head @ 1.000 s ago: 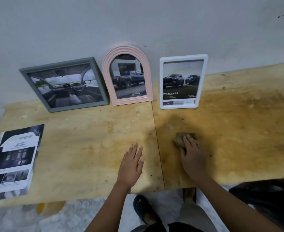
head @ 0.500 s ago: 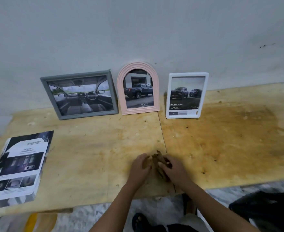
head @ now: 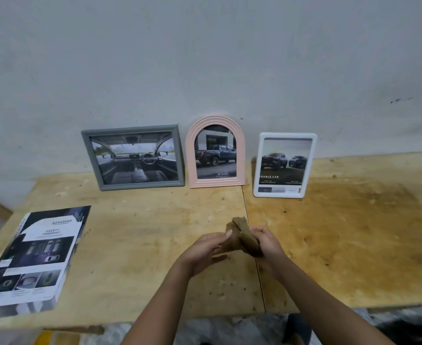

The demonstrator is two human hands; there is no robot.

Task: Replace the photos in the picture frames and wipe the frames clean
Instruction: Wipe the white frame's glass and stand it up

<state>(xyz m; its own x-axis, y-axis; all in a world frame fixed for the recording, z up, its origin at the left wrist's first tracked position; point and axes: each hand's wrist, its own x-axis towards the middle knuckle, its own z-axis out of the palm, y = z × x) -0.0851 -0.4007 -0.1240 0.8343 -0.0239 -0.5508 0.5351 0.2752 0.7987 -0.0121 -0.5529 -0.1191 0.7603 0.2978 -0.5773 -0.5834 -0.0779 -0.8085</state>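
Note:
Three frames lean against the wall at the back of the wooden table (head: 354, 245). A grey rectangular frame (head: 132, 157) shows a car interior. A pink arched frame (head: 215, 152) shows a pickup truck. A white frame (head: 284, 165) shows two trucks. Above the table's middle, both hands hold a crumpled brown cloth (head: 242, 239). My right hand (head: 267, 242) grips its right side, and my left hand (head: 205, 250) holds its left side with thumb and fingers.
A stack of printed car brochure pages (head: 33, 257) lies at the table's left front. A seam (head: 252, 245) runs front to back through the tabletop. The right half of the table is stained dark. The floor and a dark object show below the front edge.
My right hand picked the cloth up off the table and brought it toward me. My left hand left the tabletop and joined it on the cloth. The view pulled back.

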